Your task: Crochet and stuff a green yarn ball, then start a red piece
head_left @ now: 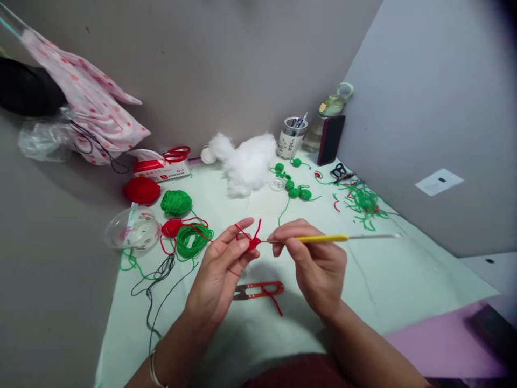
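Pinched between the thumb and fingers of my left hand (222,261) is a small red crochet piece (254,243). A short red yarn tail stands up from it, and red yarn passes over my raised index finger. My right hand (317,264) grips a crochet hook (323,238) by its yellow handle, its metal shaft pointing left. The hook's tip meets the red piece; whether it sits inside a stitch is too small to tell. Below my hands lie orange thread snips (260,290), with a red yarn scrap across them.
At left are a red yarn ball (142,190), green yarn ball (176,203), green yarn coil (191,240), plastic bowl (133,229) and tissue box (161,168). White stuffing (250,161), a pen tin (291,139), a phone (331,140) and yarn scraps (363,202) lie farther back.
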Demonstrator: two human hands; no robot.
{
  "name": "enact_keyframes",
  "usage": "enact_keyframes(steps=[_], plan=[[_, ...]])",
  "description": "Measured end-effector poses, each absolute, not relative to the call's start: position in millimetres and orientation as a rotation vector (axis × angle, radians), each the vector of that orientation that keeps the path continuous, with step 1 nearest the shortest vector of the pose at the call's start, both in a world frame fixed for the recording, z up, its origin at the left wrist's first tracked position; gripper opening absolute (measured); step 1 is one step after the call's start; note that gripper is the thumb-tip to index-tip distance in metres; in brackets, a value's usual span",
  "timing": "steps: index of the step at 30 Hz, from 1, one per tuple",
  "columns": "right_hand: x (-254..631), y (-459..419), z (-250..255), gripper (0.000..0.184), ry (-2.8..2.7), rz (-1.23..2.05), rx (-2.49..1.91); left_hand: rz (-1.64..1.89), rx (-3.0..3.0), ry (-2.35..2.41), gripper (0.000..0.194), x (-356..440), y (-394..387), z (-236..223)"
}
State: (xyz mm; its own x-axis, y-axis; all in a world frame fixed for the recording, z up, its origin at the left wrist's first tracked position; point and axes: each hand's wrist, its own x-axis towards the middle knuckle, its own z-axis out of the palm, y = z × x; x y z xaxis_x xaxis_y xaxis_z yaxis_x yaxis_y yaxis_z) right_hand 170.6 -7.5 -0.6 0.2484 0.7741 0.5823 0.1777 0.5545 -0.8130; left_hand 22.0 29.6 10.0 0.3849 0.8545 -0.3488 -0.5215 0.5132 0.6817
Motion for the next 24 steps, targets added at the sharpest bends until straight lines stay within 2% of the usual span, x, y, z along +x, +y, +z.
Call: enact_keyframes(steps=[2, 8, 14, 16, 20, 24], plan=[[171, -4, 2, 0.019, -1.234, 0.618, -0.911, 0.956, 0.581, 0.734, 0.033, 22, 29, 9], [164, -3, -3, 0.022, -1.295, 0.550, -0.941, 0.985, 0.740, 0.739, 0.032, 26, 23, 2], [163, -9, -12, 0.032, -1.544, 0.163, -1.076, 0.938, 0.472, 0.706, 0.040, 28, 27, 3], [168, -8, -11, 0.029, -1.449, 0.266, -1.058, 0.916, 0.411, 0.713, 0.037, 26, 29, 5], [173, -2, -5, 0.017, -1.117, 0.715, -0.907, 0.965, 0.487, 0.762, 0.032, 24, 29, 6], [167, 1, 0, 0.014, -1.140, 0.729, -0.926, 1.006, 0.688, 0.758, 0.034, 27, 25, 4]])
